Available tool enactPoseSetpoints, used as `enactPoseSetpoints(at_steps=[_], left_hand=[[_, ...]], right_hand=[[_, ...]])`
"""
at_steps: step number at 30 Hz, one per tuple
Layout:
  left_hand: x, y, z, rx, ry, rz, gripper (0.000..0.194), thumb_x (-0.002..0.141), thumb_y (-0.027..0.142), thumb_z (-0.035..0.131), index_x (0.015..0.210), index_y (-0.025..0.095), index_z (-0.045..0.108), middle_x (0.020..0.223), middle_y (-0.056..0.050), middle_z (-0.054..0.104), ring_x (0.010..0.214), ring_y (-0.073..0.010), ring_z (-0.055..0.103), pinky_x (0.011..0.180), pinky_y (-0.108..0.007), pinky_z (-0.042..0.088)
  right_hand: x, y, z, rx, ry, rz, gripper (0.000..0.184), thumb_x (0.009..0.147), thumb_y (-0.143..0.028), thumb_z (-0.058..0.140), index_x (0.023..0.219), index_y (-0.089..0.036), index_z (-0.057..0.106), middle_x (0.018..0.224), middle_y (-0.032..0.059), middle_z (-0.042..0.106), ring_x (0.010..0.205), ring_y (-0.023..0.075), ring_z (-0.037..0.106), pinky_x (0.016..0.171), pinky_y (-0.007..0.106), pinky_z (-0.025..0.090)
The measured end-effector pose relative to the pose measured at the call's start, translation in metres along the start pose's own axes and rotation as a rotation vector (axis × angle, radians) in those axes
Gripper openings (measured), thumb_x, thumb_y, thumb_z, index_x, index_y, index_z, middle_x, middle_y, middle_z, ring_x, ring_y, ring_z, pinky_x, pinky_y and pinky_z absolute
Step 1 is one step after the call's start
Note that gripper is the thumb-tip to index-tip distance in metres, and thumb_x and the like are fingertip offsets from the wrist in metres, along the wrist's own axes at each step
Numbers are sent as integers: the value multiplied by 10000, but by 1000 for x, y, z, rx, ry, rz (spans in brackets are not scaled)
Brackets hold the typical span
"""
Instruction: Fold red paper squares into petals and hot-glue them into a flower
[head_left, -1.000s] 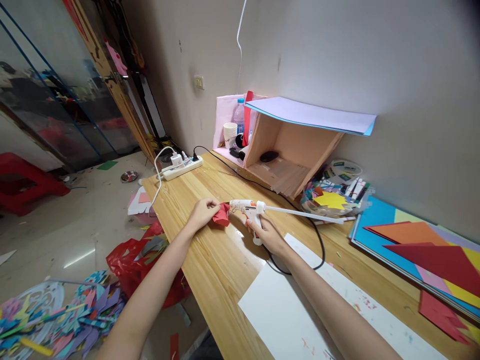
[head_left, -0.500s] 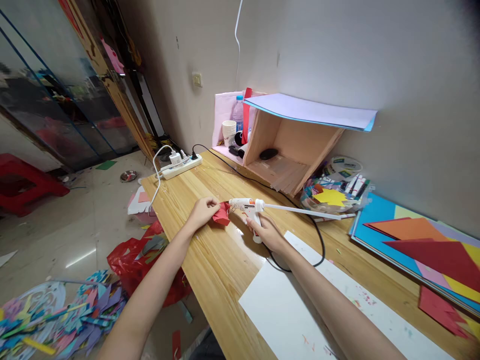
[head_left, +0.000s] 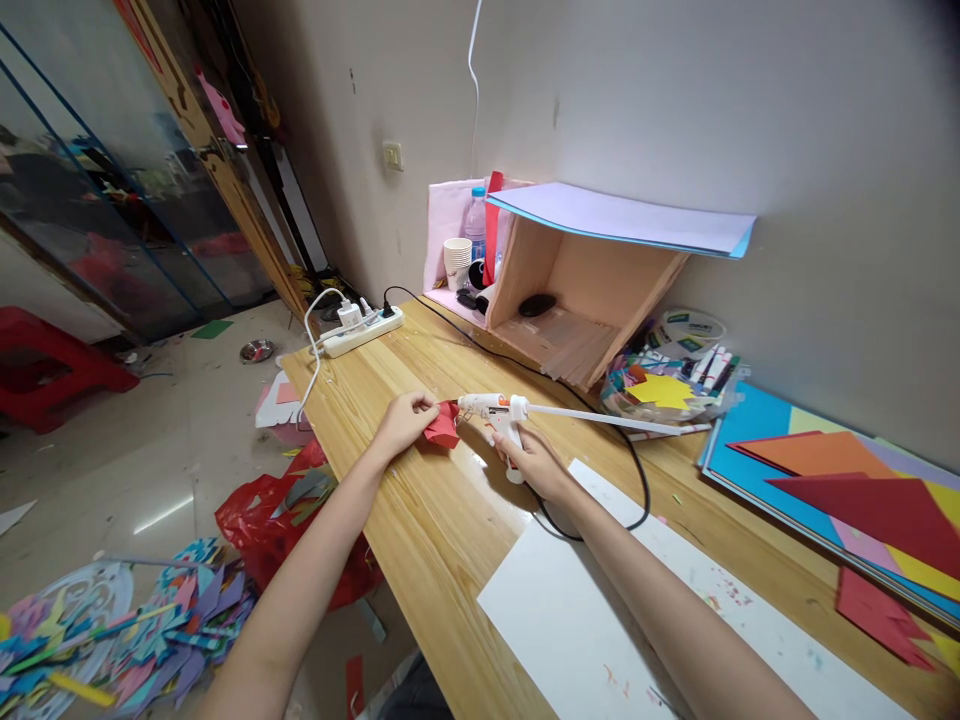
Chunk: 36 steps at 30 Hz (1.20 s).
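Pinched in the fingers of my left hand [head_left: 406,422] is a small folded piece of red paper [head_left: 442,427], held just above the wooden table. My right hand [head_left: 536,463] is wrapped round the handle of a white hot glue gun [head_left: 495,408]. The gun's nozzle points left and meets the upper edge of the red paper; whether it touches cannot be made out. A long white glue stick [head_left: 600,416] sticks out of the gun's back end.
White paper [head_left: 555,610] lies under my right forearm. A black cord [head_left: 480,345] runs to a power strip [head_left: 365,332]. Behind stand a wooden box [head_left: 585,300] and a tub of markers [head_left: 667,390]. Coloured sheets [head_left: 847,500] lie right; a red bag [head_left: 277,530] hangs by the table's left edge.
Both hands, the red paper and the glue gun stay in nearly the same place. The view has shifted very slightly.
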<state>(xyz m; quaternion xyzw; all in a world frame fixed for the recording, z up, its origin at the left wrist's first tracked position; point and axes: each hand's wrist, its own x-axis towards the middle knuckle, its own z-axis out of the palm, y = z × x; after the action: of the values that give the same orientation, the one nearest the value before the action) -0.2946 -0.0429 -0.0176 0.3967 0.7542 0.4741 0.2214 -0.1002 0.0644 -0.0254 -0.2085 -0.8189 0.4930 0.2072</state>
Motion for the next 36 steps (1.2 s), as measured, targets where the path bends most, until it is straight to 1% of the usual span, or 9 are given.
enactPoseSetpoints(at_steps=[7,12,19,27,34,36], left_hand=[[-1,0,-2,17,25,7,133,645,251,540,675,136,597,625,-6,609,564,-114,524,534,-207,387],[-1,1,-3,27,43,7,148,652,269,538,668,136,600,613,-3,601,559,-116,517,539,-213,383],[0,2,-3,24,57,-3,133,647,250,536,666,132,595,614,-6,595,563,-116,520,549,-216,391],[-1,3,-5,3,64,-1,159,657,277,543,681,131,600,619,-1,595,556,-113,519,547,-216,393],[0,1,-7,-37,61,-2,183,662,305,557,688,127,593,616,-3,587,557,-113,522,531,-210,385],[0,-1,-7,-52,64,-3,191,663,317,565,683,128,588,614,-3,589,551,-113,526,525,-209,386]], right_hand=[[0,0,1,14,13,4,327,822,-449,426,630,-191,484,554,-22,492,545,133,454,568,277,352],[0,2,1,28,16,8,342,822,-450,420,607,-187,467,536,-29,476,529,122,442,548,259,346],[1,4,2,19,30,-4,361,826,-450,415,585,-184,447,526,-28,452,526,115,419,534,247,337],[1,5,1,53,-6,43,382,830,-471,405,594,-175,463,533,-27,467,516,108,431,543,244,347],[1,2,1,44,-2,65,387,825,-460,411,568,-176,466,524,-18,483,513,114,446,532,245,347],[0,2,1,63,1,59,363,822,-451,416,602,-174,499,534,-16,493,516,118,456,534,246,354]])
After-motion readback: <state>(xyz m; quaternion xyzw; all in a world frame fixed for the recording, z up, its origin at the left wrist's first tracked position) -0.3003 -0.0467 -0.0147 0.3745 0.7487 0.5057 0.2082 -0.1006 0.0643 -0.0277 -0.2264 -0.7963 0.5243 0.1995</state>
